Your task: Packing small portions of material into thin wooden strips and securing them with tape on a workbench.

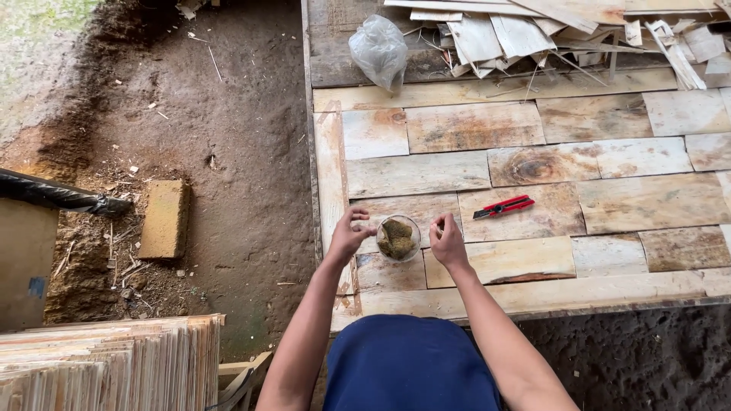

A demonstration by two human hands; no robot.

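Note:
A small clear round container with brownish-green stuff inside stands on a flat sheet of pieced wood veneer. My left hand is just left of the container, fingers curled and spread near its rim. On the other side, my right hand has its fingertips pinched together close to the rim. Whether either hand touches the container is unclear. A red and black utility knife lies on the veneer a little beyond my right hand.
A crumpled clear plastic bag and a heap of veneer scraps lie at the far edge. Bare earth is on the left with a brick and a black pipe. A stack of veneer sheets sits at lower left.

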